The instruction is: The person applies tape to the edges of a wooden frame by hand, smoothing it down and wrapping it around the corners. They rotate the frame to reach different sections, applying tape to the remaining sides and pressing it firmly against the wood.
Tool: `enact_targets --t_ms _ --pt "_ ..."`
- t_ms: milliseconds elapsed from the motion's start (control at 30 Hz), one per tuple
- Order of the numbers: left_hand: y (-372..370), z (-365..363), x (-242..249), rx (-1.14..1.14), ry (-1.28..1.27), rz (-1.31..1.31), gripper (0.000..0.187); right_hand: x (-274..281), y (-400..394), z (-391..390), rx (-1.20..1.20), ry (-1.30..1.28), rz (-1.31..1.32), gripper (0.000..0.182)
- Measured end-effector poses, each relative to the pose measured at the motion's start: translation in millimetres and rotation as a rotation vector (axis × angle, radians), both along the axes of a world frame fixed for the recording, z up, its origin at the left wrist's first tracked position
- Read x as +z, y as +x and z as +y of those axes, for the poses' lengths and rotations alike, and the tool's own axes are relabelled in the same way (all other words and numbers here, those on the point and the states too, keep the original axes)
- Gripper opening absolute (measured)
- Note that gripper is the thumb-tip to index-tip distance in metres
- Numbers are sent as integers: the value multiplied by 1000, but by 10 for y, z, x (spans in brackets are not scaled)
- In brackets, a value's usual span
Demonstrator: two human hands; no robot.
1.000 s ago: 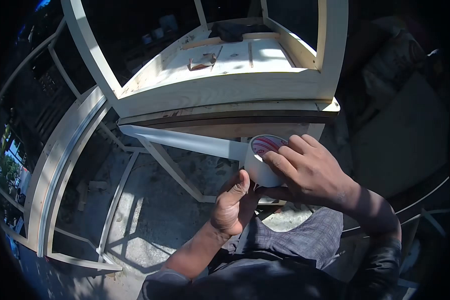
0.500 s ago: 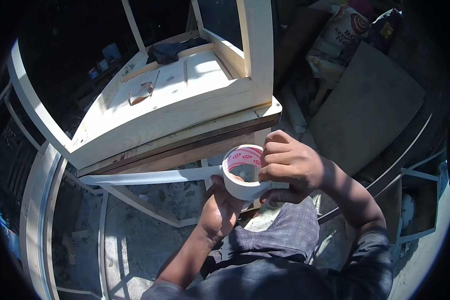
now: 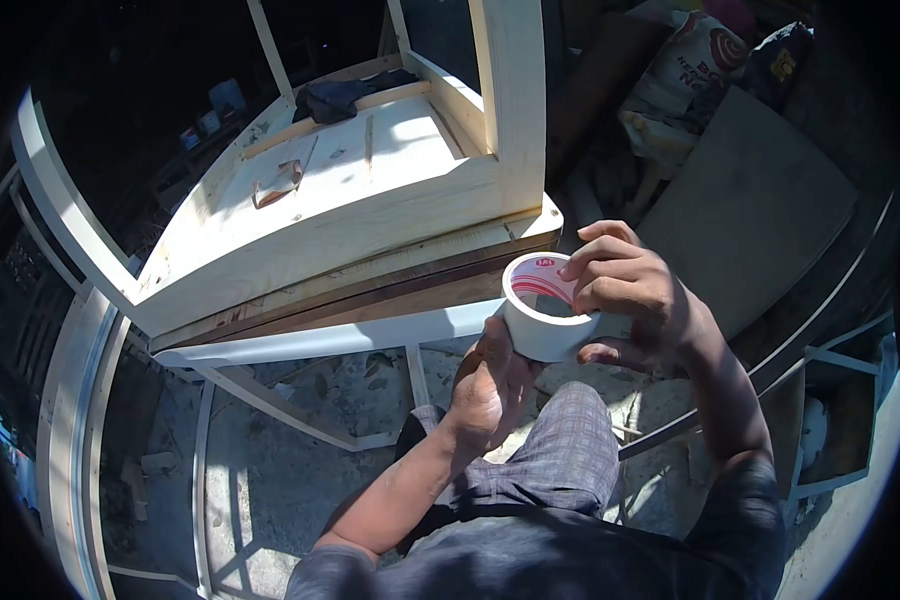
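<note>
Two hands at frame centre: right hand [image 3: 630,295] fingers clamp light, stiff tape roll [image 3: 542,318] by rim; left hand [image 3: 490,385] curls under it, sticky strip [image 3: 330,340] pulled left.

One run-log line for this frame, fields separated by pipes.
right hand: holds tape roll | left hand: under roll, at tape strip | strip: runs left along wooden frame edge

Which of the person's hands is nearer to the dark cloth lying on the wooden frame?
Left. The left hand is below the tape roll, toward the dark cloth; the right hand grips the roll farther right.
</note>
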State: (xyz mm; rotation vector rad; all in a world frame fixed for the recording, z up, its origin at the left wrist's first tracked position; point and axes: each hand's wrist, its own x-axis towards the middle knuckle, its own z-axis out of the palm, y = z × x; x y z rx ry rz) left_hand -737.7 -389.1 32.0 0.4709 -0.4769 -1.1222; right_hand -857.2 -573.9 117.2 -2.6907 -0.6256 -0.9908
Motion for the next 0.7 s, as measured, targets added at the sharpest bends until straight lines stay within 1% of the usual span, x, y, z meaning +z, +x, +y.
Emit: enact_targets --t_ms 33,100,133,167,233,300,333,400,433,467,533,633,667,700 --pt "18 -33 -71 -15 42 -61 65 -10 3 -24 0 -48 -10 46" --pt "59 -69 -110 -45 125 -187 69 45 -86 21 -121 -158 -55 47" --pt "4 -116 -114 -20 78 -314 68 82 -141 20 -174 -197 -59 47" --pt "-66 -127 -56 -47 19 -347 62 84 -192 16 -230 -232 -55 46" --pt "-234 -250 -36 -24 97 -312 57 52 -201 -48 -292 -244 -65 51" --pt "-258 -449 -139 -31 12 -236 59 61 -234 -83 -357 -222 -25 53" --pt "-250 -538 -172 -33 -31 -199 59 66 -229 -184 -317 -210 -92 54" --pt "-167 -661 -111 -115 -103 -178 69 -22 -190 -422 -166 2 -118 54" --pt "-124 -749 -122 -167 -140 -150 74 -48 -215 -475 -187 -12 -130 55" --pt "-93 -801 -97 -174 -122 -150 77 -57 -234 -510 -209 -25 -141 57" --pt "-47 -856 -76 -186 -81 -149 82 -48 -282 -493 -336 -180 -133 59" --pt "-39 -945 -172 -10 99 -399 82 -72 -221 -481 -477 -241 -232 58" --pt "-68 -951 -182 37 160 -431 70 -88 -172 -519 -482 -258 -293 55" --pt "-89 -944 -197 56 176 -445 67 -108 -138 -534 -512 -271 -322 54"
